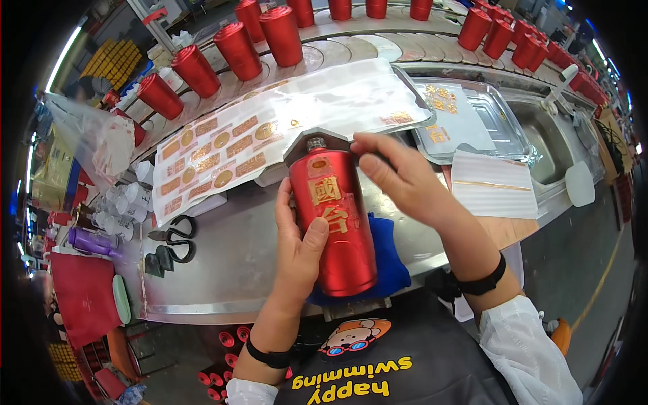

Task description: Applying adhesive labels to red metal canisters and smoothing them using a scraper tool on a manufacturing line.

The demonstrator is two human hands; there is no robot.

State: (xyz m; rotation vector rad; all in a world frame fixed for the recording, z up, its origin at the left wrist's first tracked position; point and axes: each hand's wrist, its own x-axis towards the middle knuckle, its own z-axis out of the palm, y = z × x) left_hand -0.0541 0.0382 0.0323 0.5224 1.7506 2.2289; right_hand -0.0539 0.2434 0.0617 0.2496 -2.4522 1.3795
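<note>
My left hand [300, 246] is wrapped round the left side of a red metallic bottle [347, 250], its thumb across the front. The bottle leans with its narrow neck away from me and carries large gold characters and a small gold oval emblem. Behind the neck stands a grey angular piece [295, 150], mostly hidden by the bottle. At that piece's right corner, beside the bottle's shoulder, are the curled fingers of my right hand [398, 172]; what they hold, if anything, is hidden. A blue cloth [391, 260] lies under the bottle at the bench edge.
White sheets with gold decals [236, 145] cover the bench's far side. Black-handled scissors [181, 237] lie left. Trays [503, 125] with more gold decals and a sink [543, 135] are right. Red bottles [281, 37] line a curved conveyor [351, 50] beyond.
</note>
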